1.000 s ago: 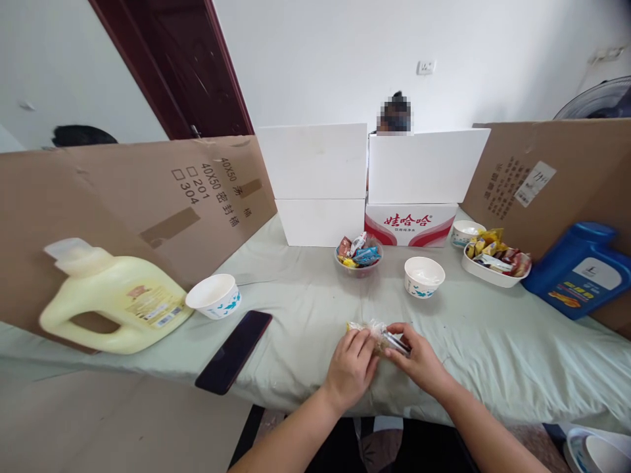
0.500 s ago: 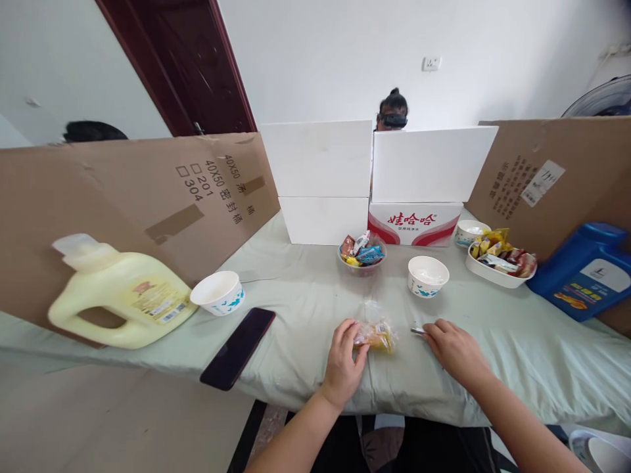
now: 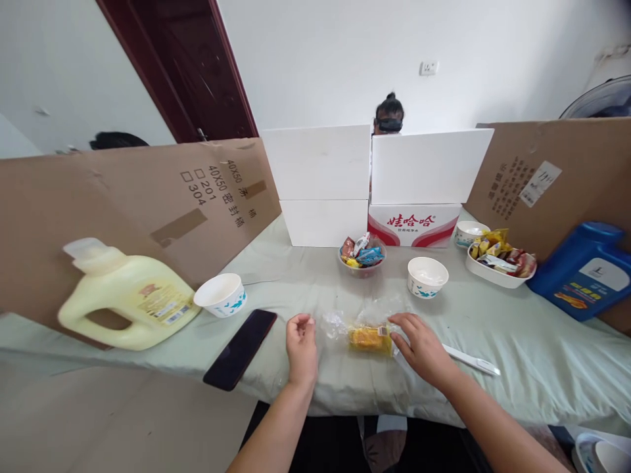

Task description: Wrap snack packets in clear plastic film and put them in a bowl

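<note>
A clear plastic bag lies spread out on the cloth, with a yellow-wrapped snack inside it. At the bag's left end is my left hand, its fingers curled into a pinch at the plastic edge; the fingertips are partly hidden. My right hand pinches the right end, thumb and forefinger by the snack's printed label. Just right of that hand a slim white-handled tool lies on the cloth, its left end hidden behind the hand.
Ahead are a bowl of wrapped snacks and a paper bowl. A phone, another paper bowl and a yellow jug stand left. Right are a snack dish and blue bottle. A person sits behind white boxes.
My right hand has let go of the white-handled tool and moved left to the bag. My left hand has shifted left. The bag is now spread wider, with the snack lying lengthwise.
</note>
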Motion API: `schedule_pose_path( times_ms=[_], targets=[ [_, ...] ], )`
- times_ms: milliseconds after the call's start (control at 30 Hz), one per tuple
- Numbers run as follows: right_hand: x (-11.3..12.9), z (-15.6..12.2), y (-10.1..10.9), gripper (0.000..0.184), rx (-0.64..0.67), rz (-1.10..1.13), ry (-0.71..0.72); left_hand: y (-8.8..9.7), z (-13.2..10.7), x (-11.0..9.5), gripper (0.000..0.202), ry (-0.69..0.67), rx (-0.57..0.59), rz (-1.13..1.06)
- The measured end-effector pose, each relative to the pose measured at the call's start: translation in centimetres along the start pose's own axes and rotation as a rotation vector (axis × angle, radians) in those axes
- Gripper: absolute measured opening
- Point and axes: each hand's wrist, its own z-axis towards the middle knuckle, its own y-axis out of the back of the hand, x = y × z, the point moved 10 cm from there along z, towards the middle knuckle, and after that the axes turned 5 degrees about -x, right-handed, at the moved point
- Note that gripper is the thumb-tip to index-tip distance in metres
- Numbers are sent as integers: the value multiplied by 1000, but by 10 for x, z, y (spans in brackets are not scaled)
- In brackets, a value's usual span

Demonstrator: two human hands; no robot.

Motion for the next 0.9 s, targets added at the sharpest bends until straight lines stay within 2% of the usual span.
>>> schedule_pose_path(
  times_ms=[33,67,133,200,233,267,367,467,533,600,700,767,833,900],
  targets=[
    [-12,4,-8,30,31,-25,-50,1,-3,-19,15,-142,22,26],
    [-21,6,-16,35,63,-50,-93,-6,-12,-40,9,-303,112,54],
    [-30,9,-25,37,119,-90,-128,-37,-47,-73,12,-611,451,131],
    [-23,8,-25,27,134,-116,-96,-66,-83,-82,24,-804,763,254],
    [-16,6,-21,20,125,-126,-70,-76,-92,-79,30,-853,838,338],
    [-8,4,-17,18,113,-131,-48,-83,-94,-74,35,-875,861,433],
    [9,-7,-8,22,123,-77,0,-93,-80,-51,43,-870,809,678],
    [11,-14,-5,20,133,17,2,-90,-70,-40,39,-862,770,730],
    [2,-13,-2,20,74,21,-24,-86,-69,-43,32,-866,742,695],
    [-6,-9,-3,29,23,-14,-23,-83,-72,-50,27,-882,718,661],
    [-12,-1,-15,43,31,-80,8,-82,-78,-58,25,-930,686,655],
    [-14,2,-20,49,60,-93,-6,-77,-79,-65,27,-970,621,646],
    [-13,1,-20,44,84,-70,-25,-66,-78,-72,31,-1005,541,597],
    [-7,-5,-14,32,108,-38,-7,-51,-79,-79,35,-1020,523,523]
  ],
)
